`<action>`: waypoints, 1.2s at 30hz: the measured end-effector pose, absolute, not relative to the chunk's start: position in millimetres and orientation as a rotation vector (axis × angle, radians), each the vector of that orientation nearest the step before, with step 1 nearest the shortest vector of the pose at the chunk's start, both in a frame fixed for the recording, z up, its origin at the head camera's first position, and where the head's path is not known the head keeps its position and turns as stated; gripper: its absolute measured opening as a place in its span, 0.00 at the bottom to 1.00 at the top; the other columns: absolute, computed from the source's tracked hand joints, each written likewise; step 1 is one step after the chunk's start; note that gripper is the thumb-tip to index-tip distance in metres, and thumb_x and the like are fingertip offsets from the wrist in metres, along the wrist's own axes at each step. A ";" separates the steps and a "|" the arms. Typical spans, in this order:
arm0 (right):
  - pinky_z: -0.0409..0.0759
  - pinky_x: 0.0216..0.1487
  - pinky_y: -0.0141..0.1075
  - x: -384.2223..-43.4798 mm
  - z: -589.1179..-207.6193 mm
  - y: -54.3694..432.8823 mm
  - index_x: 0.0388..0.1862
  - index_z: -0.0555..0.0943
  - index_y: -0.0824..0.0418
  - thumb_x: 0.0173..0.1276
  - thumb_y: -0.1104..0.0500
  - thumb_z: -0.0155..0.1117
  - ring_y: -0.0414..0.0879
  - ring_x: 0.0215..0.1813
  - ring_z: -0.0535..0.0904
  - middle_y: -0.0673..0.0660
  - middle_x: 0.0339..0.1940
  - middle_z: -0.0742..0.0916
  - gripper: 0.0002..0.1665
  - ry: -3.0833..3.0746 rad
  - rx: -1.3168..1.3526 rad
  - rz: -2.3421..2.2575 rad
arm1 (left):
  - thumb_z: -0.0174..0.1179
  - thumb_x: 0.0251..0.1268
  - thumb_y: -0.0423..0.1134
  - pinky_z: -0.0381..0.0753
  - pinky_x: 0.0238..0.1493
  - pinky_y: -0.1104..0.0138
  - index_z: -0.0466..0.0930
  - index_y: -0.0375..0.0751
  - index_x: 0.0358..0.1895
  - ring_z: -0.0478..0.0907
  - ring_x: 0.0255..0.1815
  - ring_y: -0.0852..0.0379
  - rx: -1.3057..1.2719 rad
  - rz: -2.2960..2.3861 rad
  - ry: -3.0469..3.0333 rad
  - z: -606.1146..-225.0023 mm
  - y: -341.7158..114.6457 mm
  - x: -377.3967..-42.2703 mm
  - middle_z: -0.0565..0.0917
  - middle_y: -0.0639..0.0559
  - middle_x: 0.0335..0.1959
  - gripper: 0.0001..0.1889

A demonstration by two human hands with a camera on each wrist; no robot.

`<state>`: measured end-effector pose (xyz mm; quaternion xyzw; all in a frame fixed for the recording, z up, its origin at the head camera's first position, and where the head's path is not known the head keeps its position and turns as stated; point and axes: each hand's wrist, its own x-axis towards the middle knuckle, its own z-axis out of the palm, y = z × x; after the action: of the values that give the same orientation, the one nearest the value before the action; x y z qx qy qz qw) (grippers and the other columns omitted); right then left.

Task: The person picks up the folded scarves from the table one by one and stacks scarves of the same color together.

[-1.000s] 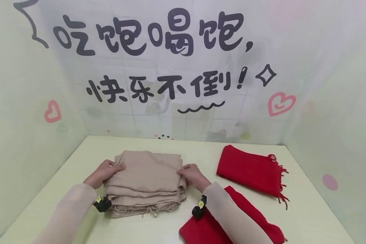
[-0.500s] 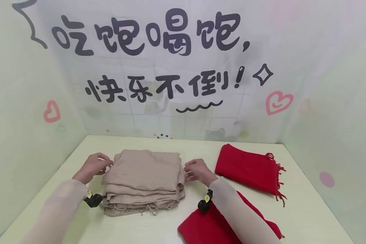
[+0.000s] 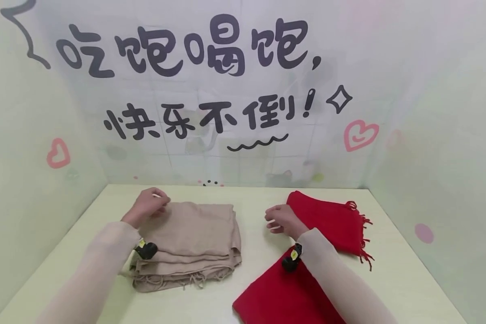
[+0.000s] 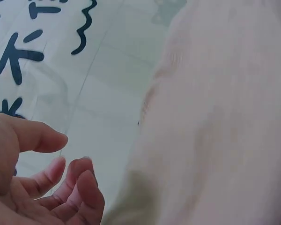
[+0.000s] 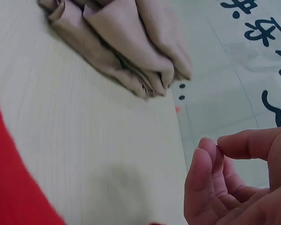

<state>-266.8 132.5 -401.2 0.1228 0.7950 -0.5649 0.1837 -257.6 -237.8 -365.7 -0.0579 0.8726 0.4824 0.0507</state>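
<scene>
1. A beige cloth stack is lying on the table, its layers and fringe showing along the front; the left hand and its black wrist camera are hiding parts of the stack's left side.
2. That hand is hanging at the stack's back left corner, fingers loosely bent, a small gap showing between thumb and fingertips, holding nothing; whether it is touching the cloth, I cannot tell.
3. The right hand is hanging right of the stack, apart from it, thumb and fingertips nearly meeting, holding nothing.
4. A fringed red cloth is lying well right of the stack, the right hand partly covering its left edge.
5. A second red cloth is lying to the front right of the stack; the right sleeve is hiding part, and the bottom edge is cutting it off.
</scene>
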 end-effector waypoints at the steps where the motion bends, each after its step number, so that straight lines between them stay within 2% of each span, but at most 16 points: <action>1: 0.82 0.35 0.33 -266.8 -401.0 137.1 0.55 0.75 0.64 0.65 0.58 0.62 0.49 0.38 0.81 0.63 0.50 0.81 0.21 2.253 0.361 -1.575 | 0.51 0.66 0.37 0.79 0.30 0.68 0.69 0.29 0.47 0.78 0.28 0.60 -0.186 1.480 2.640 -366.1 -230.7 -258.8 0.79 0.44 0.35 0.14; 6: 0.81 0.36 0.34 -265.8 -399.9 163.6 0.50 0.76 0.66 0.65 0.57 0.61 0.48 0.36 0.79 0.63 0.46 0.82 0.18 2.312 0.393 -1.534 | 0.50 0.66 0.36 0.79 0.31 0.69 0.67 0.30 0.51 0.79 0.32 0.57 -0.202 1.535 2.550 -366.7 -192.2 -269.4 0.78 0.39 0.43 0.15; 11: 0.81 0.41 0.37 -261.8 -396.1 195.8 0.49 0.76 0.68 0.65 0.58 0.60 0.51 0.43 0.77 0.61 0.46 0.80 0.17 2.373 0.408 -1.523 | 0.50 0.65 0.35 0.80 0.31 0.70 0.65 0.30 0.55 0.80 0.32 0.58 -0.162 1.620 2.458 -368.0 -154.1 -281.7 0.77 0.35 0.49 0.18; 18: 0.81 0.42 0.37 -256.9 -392.5 233.2 0.55 0.72 0.71 0.68 0.57 0.57 0.52 0.44 0.76 0.65 0.51 0.77 0.22 2.401 0.404 -1.505 | 0.52 0.63 0.36 0.79 0.28 0.71 0.66 0.32 0.55 0.80 0.30 0.57 -0.115 1.626 2.428 -378.7 -117.0 -290.7 0.77 0.34 0.51 0.19; 22: 0.80 0.42 0.35 -256.6 -389.9 250.7 0.59 0.70 0.72 0.70 0.57 0.54 0.51 0.45 0.75 0.67 0.55 0.75 0.25 2.417 0.418 -1.496 | 0.52 0.65 0.39 0.80 0.30 0.70 0.67 0.35 0.55 0.80 0.36 0.54 -0.112 1.639 2.397 -383.3 -98.9 -293.4 0.77 0.36 0.52 0.18; 27: 0.80 0.45 0.37 -254.2 -392.3 272.8 0.63 0.66 0.74 0.70 0.56 0.51 0.54 0.50 0.74 0.71 0.61 0.71 0.29 2.441 0.479 -1.490 | 0.53 0.66 0.40 0.82 0.37 0.66 0.67 0.34 0.56 0.80 0.45 0.47 -0.100 1.668 2.347 -389.2 -69.5 -295.4 0.75 0.37 0.53 0.19; 29: 0.79 0.43 0.35 -252.1 -395.4 282.1 0.61 0.66 0.75 0.69 0.57 0.50 0.53 0.49 0.73 0.70 0.58 0.73 0.28 2.462 0.530 -1.494 | 0.53 0.65 0.40 0.83 0.40 0.62 0.66 0.32 0.57 0.78 0.48 0.43 -0.070 1.671 2.342 -392.2 -54.0 -295.6 0.74 0.36 0.54 0.21; 32: 0.77 0.37 0.31 -248.7 -399.8 294.3 0.55 0.68 0.74 0.69 0.57 0.49 0.50 0.43 0.72 0.64 0.46 0.76 0.23 2.492 0.629 -1.501 | 0.53 0.65 0.42 0.83 0.44 0.59 0.65 0.31 0.60 0.76 0.53 0.42 -0.019 1.647 2.359 -399.9 -30.0 -295.8 0.73 0.35 0.56 0.24; 36: 0.73 0.33 0.29 -245.7 -404.1 302.9 0.45 0.70 0.70 0.67 0.56 0.49 0.47 0.37 0.70 0.56 0.35 0.74 0.17 2.541 0.717 -1.497 | 0.53 0.65 0.44 0.82 0.43 0.59 0.64 0.31 0.61 0.75 0.54 0.43 -0.002 1.610 2.380 -412.0 -4.1 -295.6 0.72 0.37 0.58 0.26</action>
<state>-245.7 302.9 -404.1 0.2359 0.8361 -0.4925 0.0533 -295.6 -4.1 -412.0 -0.0007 0.8209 0.5552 0.1337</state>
